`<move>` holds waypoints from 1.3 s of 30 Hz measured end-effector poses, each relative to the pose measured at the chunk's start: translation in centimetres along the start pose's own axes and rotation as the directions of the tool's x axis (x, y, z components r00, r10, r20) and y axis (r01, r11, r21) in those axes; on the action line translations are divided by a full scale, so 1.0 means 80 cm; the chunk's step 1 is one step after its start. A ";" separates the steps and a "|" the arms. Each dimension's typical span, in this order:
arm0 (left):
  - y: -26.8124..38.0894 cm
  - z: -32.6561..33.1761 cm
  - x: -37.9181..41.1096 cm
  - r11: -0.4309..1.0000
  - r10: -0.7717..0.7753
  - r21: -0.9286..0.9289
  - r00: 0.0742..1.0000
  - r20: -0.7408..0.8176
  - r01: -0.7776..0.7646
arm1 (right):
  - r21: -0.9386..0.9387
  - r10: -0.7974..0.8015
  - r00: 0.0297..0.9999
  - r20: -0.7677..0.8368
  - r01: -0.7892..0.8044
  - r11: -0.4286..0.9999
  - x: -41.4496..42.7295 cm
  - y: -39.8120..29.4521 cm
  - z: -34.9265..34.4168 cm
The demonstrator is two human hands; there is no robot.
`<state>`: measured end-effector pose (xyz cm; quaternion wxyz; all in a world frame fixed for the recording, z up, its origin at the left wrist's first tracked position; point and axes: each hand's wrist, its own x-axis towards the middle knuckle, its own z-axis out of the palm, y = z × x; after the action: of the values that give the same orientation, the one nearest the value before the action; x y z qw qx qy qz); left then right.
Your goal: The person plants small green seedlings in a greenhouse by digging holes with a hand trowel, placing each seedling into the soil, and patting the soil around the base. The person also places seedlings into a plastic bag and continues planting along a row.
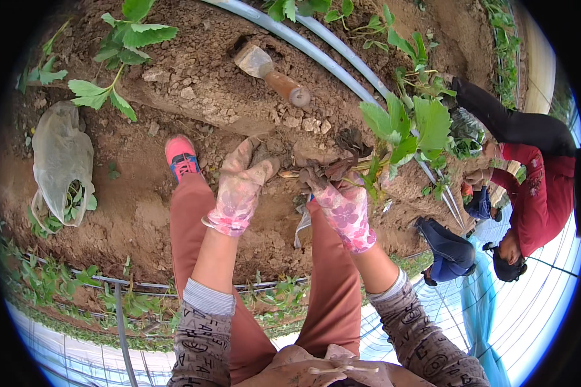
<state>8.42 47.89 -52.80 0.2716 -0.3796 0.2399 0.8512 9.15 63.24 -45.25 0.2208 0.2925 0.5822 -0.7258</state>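
Both my hands wear pink floral gloves stained with soil. My right hand (341,203) is closed around the lower stems of a strawberry plant (401,128), with its green leaves spreading up and to the right. Dark, withered leaves (351,150) hang at the plant's base beside my fingertips. My left hand (244,181) is just left of the plant's stem end, thumb and fingers apart around brown soil or roots; whether it grips any is unclear. Beyond my hands, a hand trowel (276,77) with a wooden handle lies on the soil ridge, its flat metal blade pointing away.
A plastic bag (60,155) with green leaves in it lies at left. Drip irrigation pipes (290,38) cross the ridge. Strawberry plants (121,48) grow at upper left. At right, a person in red (547,193) bends over the bed, with another in blue (448,256) behind.
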 end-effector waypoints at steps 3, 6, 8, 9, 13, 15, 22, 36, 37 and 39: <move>-0.026 0.018 0.003 0.979 0.040 0.201 0.996 -0.077 -0.024 | 0.702 0.032 0.996 0.089 -0.085 0.707 -0.014 0.043 -0.035; -0.062 0.014 0.014 0.930 0.118 0.362 0.986 -0.117 -0.068 | 0.747 -0.061 0.978 0.197 -0.110 0.656 -0.022 0.078 -0.070; -0.085 -0.006 0.015 0.880 0.139 0.469 0.983 -0.119 -0.068 | 0.031 -0.018 0.985 0.172 0.013 0.999 -0.032 0.091 -0.088; -0.091 -0.002 0.016 0.926 0.072 0.379 0.978 -0.194 0.007 | -0.205 -0.012 0.996 0.085 0.030 0.978 -0.032 0.093 -0.094; -0.101 0.010 0.002 0.952 -0.132 0.259 0.982 -0.137 0.164 | 0.132 0.051 0.956 -0.290 -0.013 0.991 -0.044 0.084 -0.094; -0.108 -0.020 0.000 0.960 -0.207 0.219 0.970 0.127 0.176 | 0.184 0.075 0.925 -0.372 -0.006 0.983 -0.043 0.078 -0.102; -0.139 -0.021 -0.007 0.933 -0.241 0.314 0.955 0.173 0.179 | 0.329 0.115 0.929 -0.351 0.007 0.944 -0.061 0.080 -0.125; -0.163 -0.032 0.002 0.974 0.040 0.222 0.941 -0.336 0.037 | 0.529 0.204 0.905 -0.372 0.026 0.848 -0.085 0.113 -0.110; -0.160 -0.019 -0.001 0.969 -0.040 0.218 0.948 -0.317 0.113 | 0.518 0.235 0.876 -0.422 0.020 0.855 -0.084 0.111 -0.110; -0.149 -0.005 -0.016 0.940 -0.192 0.220 0.939 -0.285 0.259 | 0.270 0.176 0.831 -0.527 -0.033 0.962 -0.083 0.112 -0.120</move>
<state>17.04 56.05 -54.45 0.3809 -0.4748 0.3350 0.7192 21.51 70.47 -48.60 0.0466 0.5441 0.5079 -0.6662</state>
